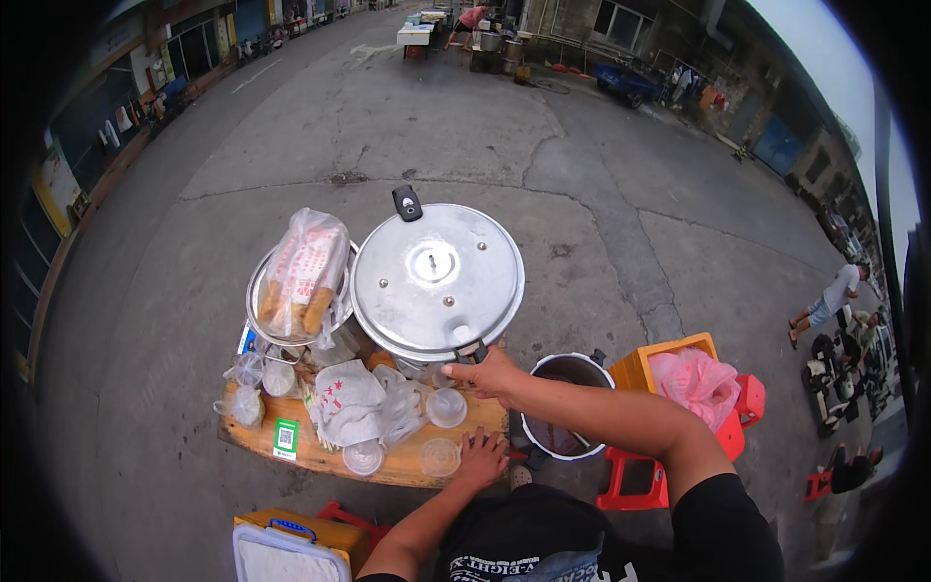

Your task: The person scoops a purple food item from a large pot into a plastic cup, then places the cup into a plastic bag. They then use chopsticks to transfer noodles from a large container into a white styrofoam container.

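Note:
My right hand [489, 377] grips the black handle [473, 353] at the near side of a large aluminium pressure cooker, whose round lid [407, 291] covers the top. My left hand [481, 461] rests on the right front corner of the wooden table [404, 465], beside a clear plastic lid [440, 457]. Behind that lid stands a clear plastic cup [446, 407]. A white towel [350, 400] with red marks lies left of some clear plastic bags [401, 412]. Left of the cooker, a bag of fried dough sticks [305, 276] sits on a round metal tray [253, 291].
On my right stands an open pot [569, 371] with dark contents, then a yellow crate [633, 364] holding a pink bag [694, 382]. Red stools [634, 495] are near it. A yellow box [320, 531] stands at front left. People and parked scooters [822, 378] are farther right.

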Motion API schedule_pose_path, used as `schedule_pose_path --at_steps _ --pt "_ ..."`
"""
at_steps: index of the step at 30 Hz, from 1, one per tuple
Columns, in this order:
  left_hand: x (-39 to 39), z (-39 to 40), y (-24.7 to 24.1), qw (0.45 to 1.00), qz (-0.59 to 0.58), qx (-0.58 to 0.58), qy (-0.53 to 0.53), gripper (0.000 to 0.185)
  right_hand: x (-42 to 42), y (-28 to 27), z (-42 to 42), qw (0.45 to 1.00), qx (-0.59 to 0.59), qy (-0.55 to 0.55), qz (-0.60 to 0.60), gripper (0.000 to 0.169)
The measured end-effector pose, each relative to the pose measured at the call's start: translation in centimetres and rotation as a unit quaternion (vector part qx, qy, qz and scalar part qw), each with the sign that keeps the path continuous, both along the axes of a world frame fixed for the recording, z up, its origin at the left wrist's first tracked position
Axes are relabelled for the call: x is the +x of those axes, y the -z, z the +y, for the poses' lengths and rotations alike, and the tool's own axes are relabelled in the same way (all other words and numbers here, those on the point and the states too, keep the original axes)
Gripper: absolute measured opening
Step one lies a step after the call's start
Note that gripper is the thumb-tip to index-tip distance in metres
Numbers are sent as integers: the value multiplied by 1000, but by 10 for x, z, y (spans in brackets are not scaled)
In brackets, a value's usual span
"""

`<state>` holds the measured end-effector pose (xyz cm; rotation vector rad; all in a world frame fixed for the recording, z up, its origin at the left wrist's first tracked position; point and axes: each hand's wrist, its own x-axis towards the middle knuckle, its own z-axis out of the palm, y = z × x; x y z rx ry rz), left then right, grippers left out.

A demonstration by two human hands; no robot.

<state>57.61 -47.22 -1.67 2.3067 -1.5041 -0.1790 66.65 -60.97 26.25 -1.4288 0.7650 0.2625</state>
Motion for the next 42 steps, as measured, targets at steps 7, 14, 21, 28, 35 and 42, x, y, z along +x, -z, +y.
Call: schedule_pose_path --at_steps 7,14,21,28,35,42 --pt "-4 11 -13 999 45 -11 -26 49 2 33 -17 993 64 -13 -98 9" --pt "5 35 -45 991 99 -35 -88 52 -23 0 -41 968 140 35 -204 7" --pt "6 96 -34 976 127 -60 -166 46 -139 26 -94 963 86 115 -226 23" --pt "0 149 -26 959 178 -41 -216 39 -266 87 -110 965 -19 234 -120 20" --pt "17 152 -18 959 191 -39 -207 38 -309 176 -87 951 -25 299 -68 14" --pt "41 140 -30 954 212 -27 -209 37 -300 260 -60 954 8 298 -32 13"
